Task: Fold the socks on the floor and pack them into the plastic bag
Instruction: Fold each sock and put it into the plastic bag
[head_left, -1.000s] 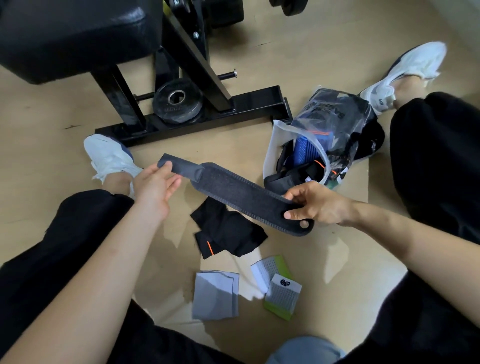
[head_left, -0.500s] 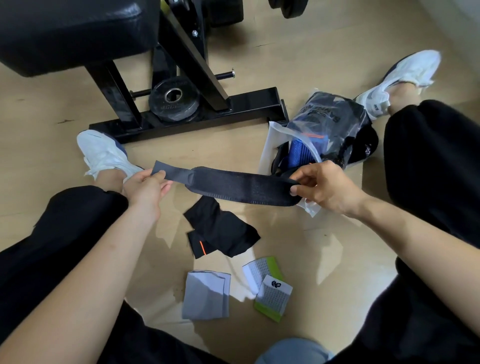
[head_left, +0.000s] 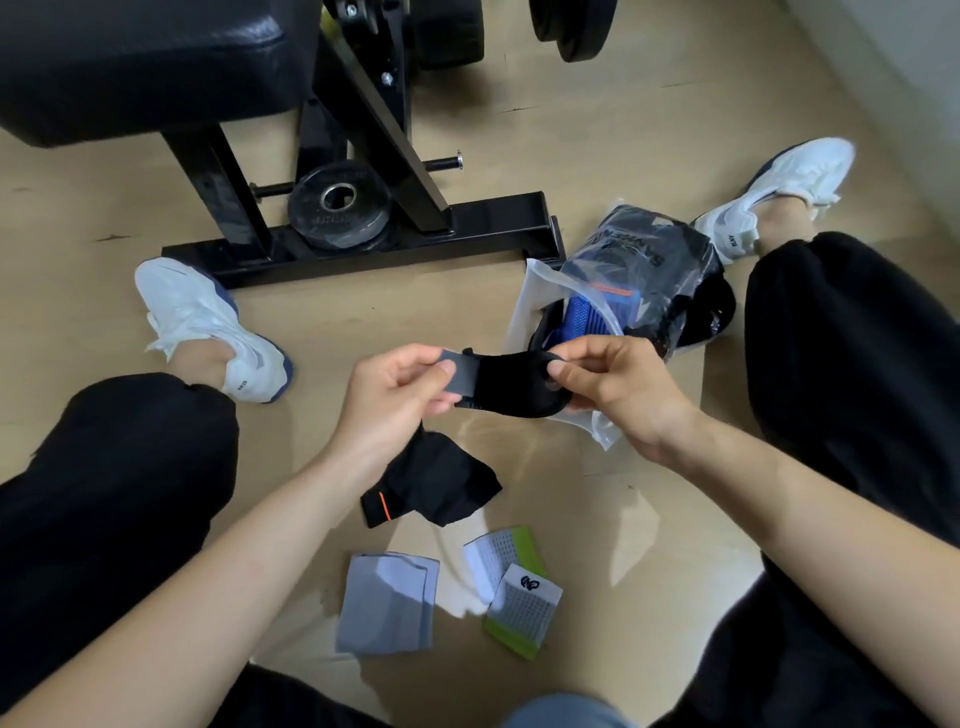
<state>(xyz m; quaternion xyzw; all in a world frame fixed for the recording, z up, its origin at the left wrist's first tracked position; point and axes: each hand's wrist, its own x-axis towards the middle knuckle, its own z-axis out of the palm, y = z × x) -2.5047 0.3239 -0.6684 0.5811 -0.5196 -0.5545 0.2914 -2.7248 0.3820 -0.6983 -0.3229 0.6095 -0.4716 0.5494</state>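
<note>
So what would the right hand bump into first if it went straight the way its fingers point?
Probably the left hand, which pinches the other end of the same strap; depth is hard to judge.

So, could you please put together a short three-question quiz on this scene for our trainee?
1. True or false: the left hand and the right hand both pinch the black band.
2. What marks the black sock lying under the hands? A) an orange stripe B) a white logo C) a blue toe
3. Fill in: the plastic bag lies nearer the person's ____ shoe.

Key: 1 true; 2 A; 3 right, the right shoe.
</note>
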